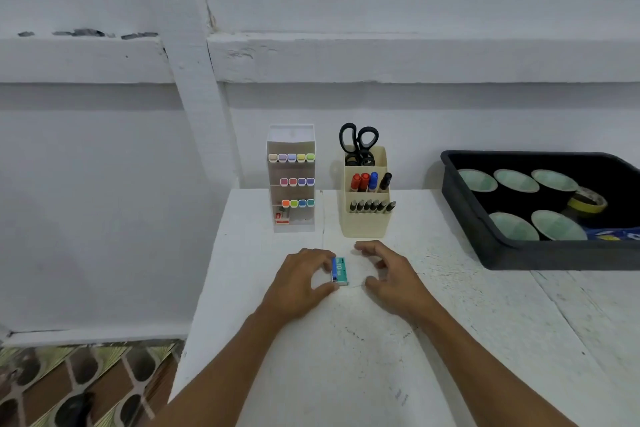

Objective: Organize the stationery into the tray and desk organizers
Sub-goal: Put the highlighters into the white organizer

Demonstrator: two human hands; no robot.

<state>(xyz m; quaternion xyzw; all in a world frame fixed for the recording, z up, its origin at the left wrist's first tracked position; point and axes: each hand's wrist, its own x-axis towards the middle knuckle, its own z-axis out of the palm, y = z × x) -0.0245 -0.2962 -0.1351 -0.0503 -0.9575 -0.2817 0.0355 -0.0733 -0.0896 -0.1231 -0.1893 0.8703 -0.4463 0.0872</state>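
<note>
Staple box [339,270] is pinched by left hand [298,282]; right hand [388,274] beside it, loosely curled, empty. Lift level; set beside red box [281,217] in organizer [292,135].

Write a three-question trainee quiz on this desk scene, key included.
1. True or false: the scissors stand in the cream organizer.
2. Which hand pinches the small blue box? A. left hand B. right hand C. neither
3. Fill in: the yellow tape roll lies in the black ____.
Key: 1 true; 2 A; 3 tray.
</note>
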